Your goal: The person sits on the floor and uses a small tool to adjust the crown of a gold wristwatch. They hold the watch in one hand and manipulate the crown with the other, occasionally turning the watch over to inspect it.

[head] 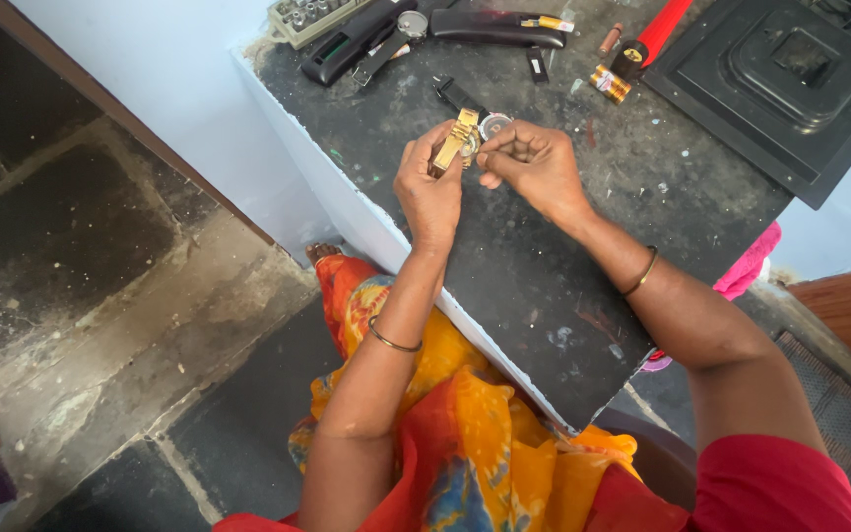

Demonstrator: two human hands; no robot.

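Two hands on one gold watch (457, 141), held just above surface (544, 276) mid-width.
Left hand (429, 187) grip pinched band to steady it; right hand (534, 163) fingers pressed together near case, tools (445, 25) along far edge w/in reach.

Wristwatch (457, 141): gold band, silvery-white dial. Second watch (480, 113) on slab: black strap, pale round face. Work slab (544, 266): dark grey-black, flecked with white specks, whitish edge. Moulded tray (780, 89): black. Batteries (610, 84): gold and black. Cloth (749, 264): pink. Garment (465, 433): orange-yellow with red and blue print (swirled, not regular). Bangles (392, 343): gold.
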